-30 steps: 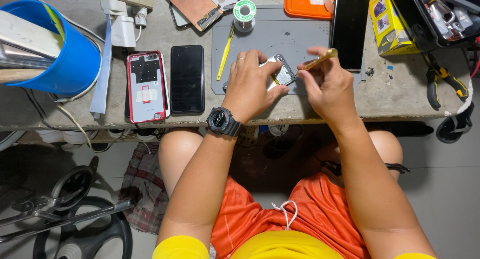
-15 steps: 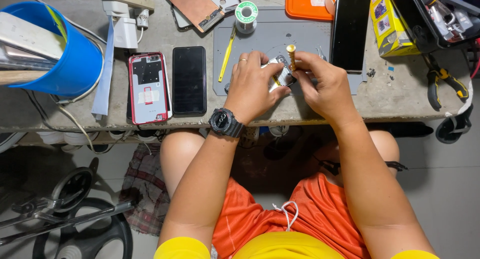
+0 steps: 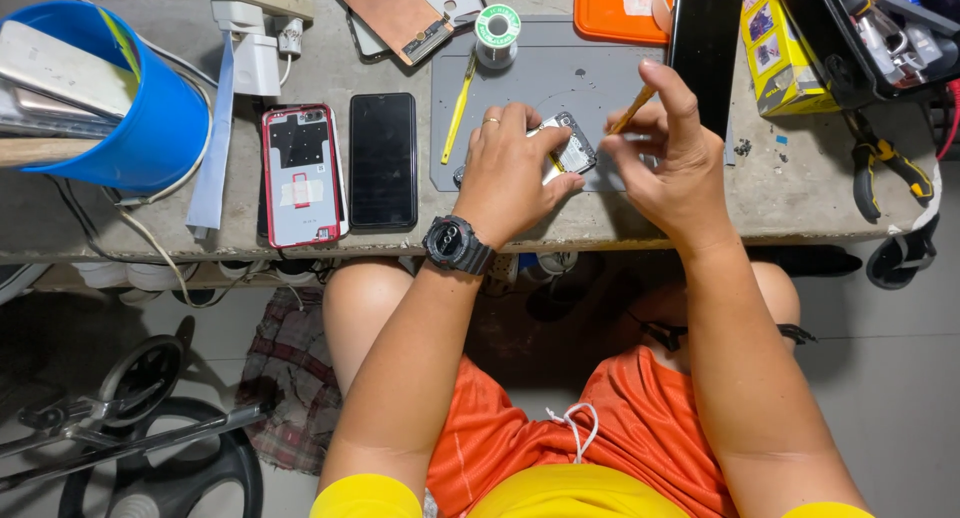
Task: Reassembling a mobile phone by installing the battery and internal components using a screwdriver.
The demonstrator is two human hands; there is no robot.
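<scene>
My left hand [image 3: 515,173], with a black watch on its wrist, presses down on an opened phone [image 3: 572,146] lying on a grey work mat [image 3: 560,78]; its inner parts show. My right hand [image 3: 668,158] is raised just right of the phone and pinches a thin yellow-brown tool [image 3: 634,109] between thumb and fingers, its tip pointing up and away from the phone. Most of the phone is hidden under my left fingers.
Left of the mat lie a red-framed phone back [image 3: 298,173] and a black phone [image 3: 382,158]. A yellow pry tool [image 3: 459,110], solder spool [image 3: 497,26], blue bucket [image 3: 120,98], orange tray [image 3: 615,8], black screen [image 3: 705,43], yellow box [image 3: 780,48] and pliers [image 3: 885,168] surround it.
My right hand has turned the tool from pointing at the phone to pointing upward and has drawn slightly right. My left hand stays on the phone.
</scene>
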